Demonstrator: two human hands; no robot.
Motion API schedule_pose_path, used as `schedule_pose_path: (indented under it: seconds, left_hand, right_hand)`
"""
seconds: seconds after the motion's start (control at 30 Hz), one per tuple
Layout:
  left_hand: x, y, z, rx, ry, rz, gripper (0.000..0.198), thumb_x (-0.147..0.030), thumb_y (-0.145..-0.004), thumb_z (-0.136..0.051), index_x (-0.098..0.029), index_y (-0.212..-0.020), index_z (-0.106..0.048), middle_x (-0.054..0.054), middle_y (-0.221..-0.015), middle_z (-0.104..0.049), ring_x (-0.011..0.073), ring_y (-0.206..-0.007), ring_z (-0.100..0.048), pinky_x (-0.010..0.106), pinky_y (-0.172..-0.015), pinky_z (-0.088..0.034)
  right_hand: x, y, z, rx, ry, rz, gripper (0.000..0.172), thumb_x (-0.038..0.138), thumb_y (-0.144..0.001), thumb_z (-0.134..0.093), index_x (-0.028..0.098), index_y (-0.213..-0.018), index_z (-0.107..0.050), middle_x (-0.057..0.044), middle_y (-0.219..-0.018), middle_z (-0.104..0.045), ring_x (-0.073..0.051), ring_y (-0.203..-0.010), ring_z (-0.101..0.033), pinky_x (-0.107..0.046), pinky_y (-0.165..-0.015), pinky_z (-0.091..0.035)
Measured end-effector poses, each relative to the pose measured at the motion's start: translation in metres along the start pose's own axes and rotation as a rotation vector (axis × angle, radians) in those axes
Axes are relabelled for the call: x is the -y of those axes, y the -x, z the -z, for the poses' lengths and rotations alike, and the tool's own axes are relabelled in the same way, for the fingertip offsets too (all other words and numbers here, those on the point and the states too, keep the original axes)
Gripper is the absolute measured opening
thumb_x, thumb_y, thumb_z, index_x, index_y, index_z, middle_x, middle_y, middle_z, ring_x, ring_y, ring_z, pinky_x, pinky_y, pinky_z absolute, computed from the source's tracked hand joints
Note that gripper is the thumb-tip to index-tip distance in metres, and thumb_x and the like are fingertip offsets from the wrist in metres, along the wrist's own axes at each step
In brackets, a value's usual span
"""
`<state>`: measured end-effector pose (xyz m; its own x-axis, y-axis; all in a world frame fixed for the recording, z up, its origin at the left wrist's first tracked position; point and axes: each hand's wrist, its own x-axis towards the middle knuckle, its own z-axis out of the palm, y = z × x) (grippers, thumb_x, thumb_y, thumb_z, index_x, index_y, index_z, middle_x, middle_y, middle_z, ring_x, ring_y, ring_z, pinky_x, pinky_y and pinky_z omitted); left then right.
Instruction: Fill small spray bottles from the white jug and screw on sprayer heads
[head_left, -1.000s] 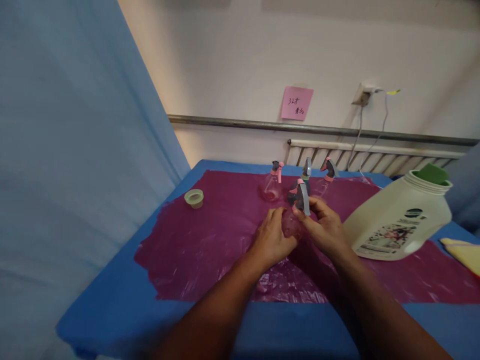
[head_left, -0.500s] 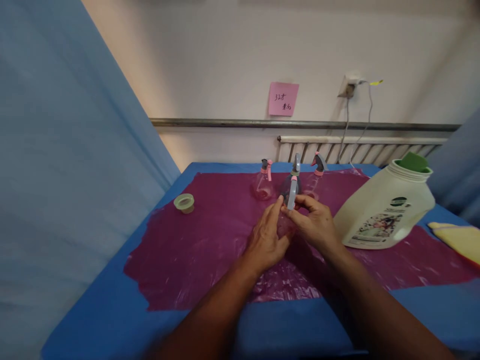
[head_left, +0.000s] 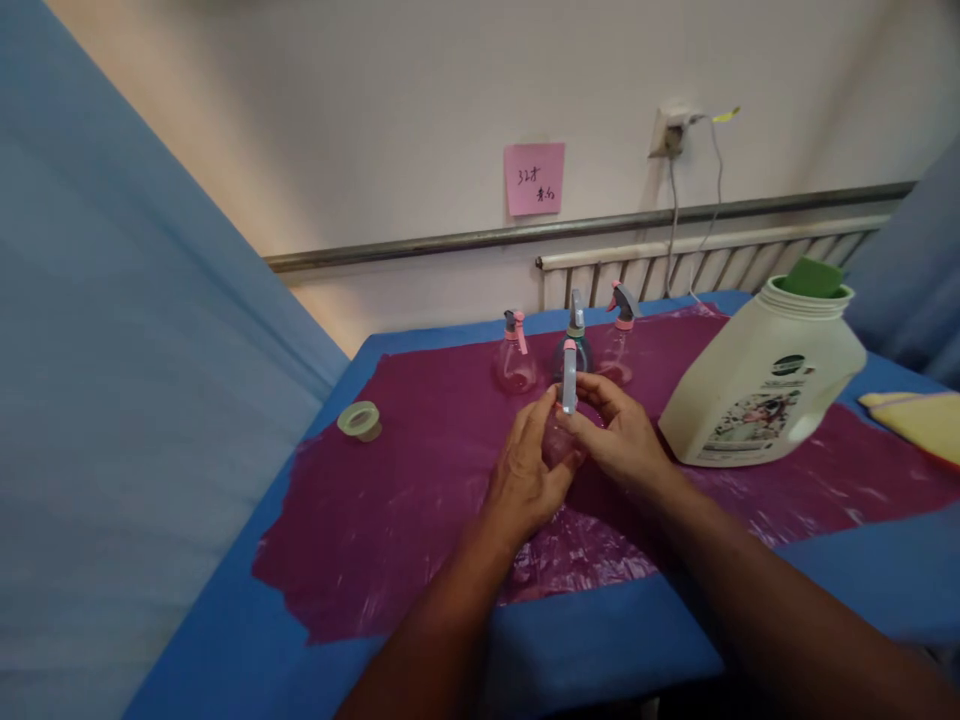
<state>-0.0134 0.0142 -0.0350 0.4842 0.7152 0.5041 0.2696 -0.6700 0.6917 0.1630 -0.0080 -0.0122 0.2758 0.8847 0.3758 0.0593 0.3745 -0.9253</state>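
Observation:
A small clear pinkish spray bottle (head_left: 559, 440) stands on the magenta plastic sheet (head_left: 420, 470) between my hands. My left hand (head_left: 525, 475) wraps round its round body. My right hand (head_left: 619, 435) pinches its grey trigger head (head_left: 569, 375) at the neck. Behind it stand three more small spray bottles: one with a pink trigger (head_left: 514, 355), one with a grey head (head_left: 575, 335), and one at the right (head_left: 619, 335).
A big white jug (head_left: 757, 390) with a green insert in its open mouth stands at the right. A pale green cap (head_left: 359, 420) lies at the sheet's left edge. A yellow cloth (head_left: 919, 420) is far right. Blue curtain (head_left: 135, 380) hangs left; radiator and wall behind.
The trigger head has turned in my right hand's fingers, from side-on to narrow edge-on. My view has shifted right and tilted, so everything sits further left in the frame.

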Motion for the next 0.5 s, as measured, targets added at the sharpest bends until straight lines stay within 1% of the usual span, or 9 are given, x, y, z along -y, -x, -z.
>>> schedule_pose_path:
  seconds: [0.07,0.13,0.23,0.27,0.4,0.5]
  left_hand:
    - [-0.0018,0.0,0.0005,-0.002,-0.005,0.005,0.093,-0.021,-0.102,-0.078,-0.038,-0.181,-0.033,0.011,-0.178,-0.052,0.0331,-0.164,-0.055,0.058,-0.137,-0.047]
    - [-0.0033,0.0,0.0008,0.003,-0.014,0.013,0.093,-0.02,-0.101,-0.078,-0.039,-0.181,-0.032,0.01,-0.179,-0.051,0.033,-0.165,-0.054,0.058,-0.138,-0.046]
    - [-0.0047,0.0002,0.0011,0.008,-0.023,0.02,0.092,-0.02,-0.102,-0.076,-0.039,-0.181,-0.032,0.011,-0.178,-0.052,0.033,-0.163,-0.056,0.058,-0.137,-0.047]
    - [-0.0049,0.0003,0.0011,0.009,-0.027,0.024,0.092,-0.02,-0.102,-0.075,-0.039,-0.181,-0.032,0.011,-0.178,-0.052,0.0335,-0.163,-0.056,0.059,-0.137,-0.047]
    - [-0.0038,0.0013,0.0007,0.013,-0.045,0.045,0.096,-0.021,-0.101,-0.077,-0.04,-0.182,-0.03,0.011,-0.179,-0.052,0.0354,-0.163,-0.055,0.061,-0.137,-0.047]
    - [-0.0022,0.0029,-0.0002,0.001,-0.07,0.036,0.099,-0.019,-0.101,-0.077,-0.041,-0.183,-0.027,0.011,-0.179,-0.051,0.0353,-0.164,-0.055,0.061,-0.137,-0.047]
  right_hand:
    - [-0.0032,0.0041,-0.002,0.021,-0.054,0.001,0.05,0.045,-0.095,-0.087,0.03,-0.14,-0.073,-0.01,-0.143,-0.082,-0.03,-0.136,-0.076,-0.053,-0.125,-0.055]
    - [-0.0066,0.0066,-0.0035,0.003,-0.09,-0.008,0.046,0.047,-0.1,-0.083,0.031,-0.14,-0.068,-0.011,-0.14,-0.083,-0.029,-0.135,-0.078,-0.053,-0.124,-0.057]
    - [-0.0104,0.0074,-0.0036,-0.07,-0.14,0.001,0.047,0.047,-0.099,-0.084,0.032,-0.137,-0.06,-0.01,-0.136,-0.084,-0.028,-0.134,-0.078,-0.052,-0.122,-0.058]
    - [-0.011,0.0072,-0.0029,-0.067,-0.144,0.002,0.049,0.047,-0.099,-0.084,0.033,-0.138,-0.059,-0.01,-0.137,-0.083,-0.028,-0.134,-0.078,-0.052,-0.122,-0.059]
    - [-0.0103,0.0054,0.0016,0.056,-0.087,-0.019,0.056,0.048,-0.101,-0.081,0.034,-0.151,-0.06,-0.01,-0.14,-0.082,-0.028,-0.13,-0.079,-0.052,-0.12,-0.061]
    - [-0.0086,0.0035,0.0028,0.047,-0.041,-0.004,0.056,0.046,-0.1,-0.082,0.033,-0.151,-0.061,-0.008,-0.133,-0.084,-0.029,-0.128,-0.079,-0.052,-0.119,-0.06]
